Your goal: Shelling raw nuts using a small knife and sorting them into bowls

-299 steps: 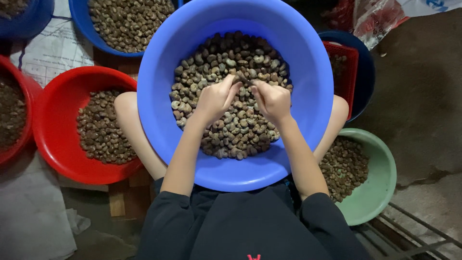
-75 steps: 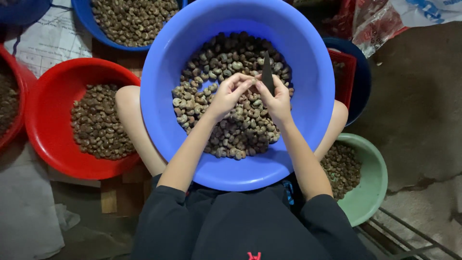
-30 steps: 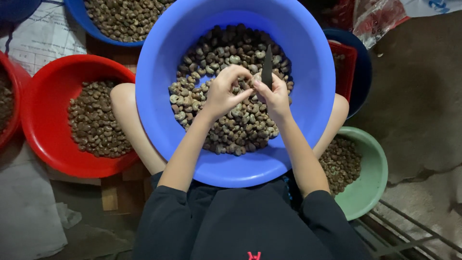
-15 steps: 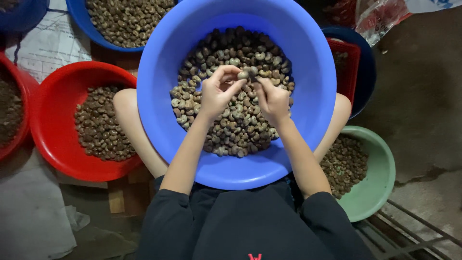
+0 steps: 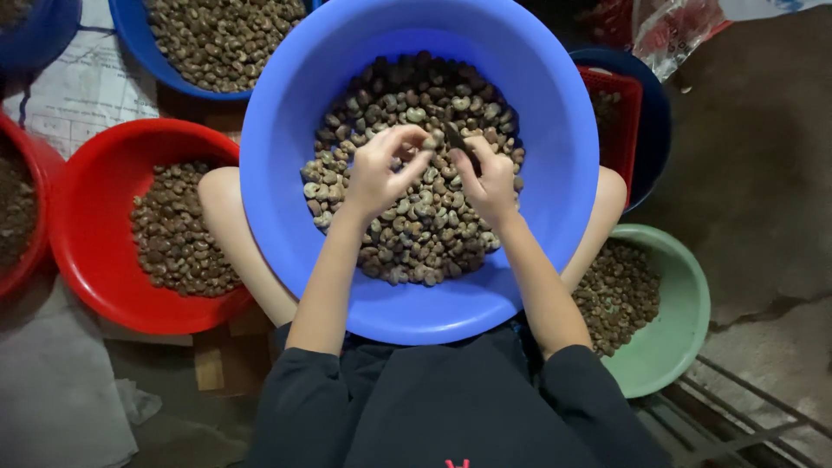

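Observation:
A big blue basin (image 5: 537, 95) rests on my lap, holding a heap of brown-grey cashew nuts (image 5: 407, 225). Both hands meet above the heap's middle. My left hand (image 5: 379, 173) pinches one nut (image 5: 429, 141) between thumb and fingertips. My right hand (image 5: 488, 180) is closed around a small dark blade (image 5: 455, 139), its tip touching that nut. My bare knees show under the basin on either side.
A red basin (image 5: 87, 260) with nuts stands at the left, a green one (image 5: 685, 321) at the right. Another blue basin (image 5: 165, 69) of nuts is at the top left. A red crate (image 5: 626, 113) sits in a dark blue tub behind the right knee.
Earlier both hands dug in the heap. Then the right hand held the blade upright. Now the blade is lowered onto the nut held in the left hand.

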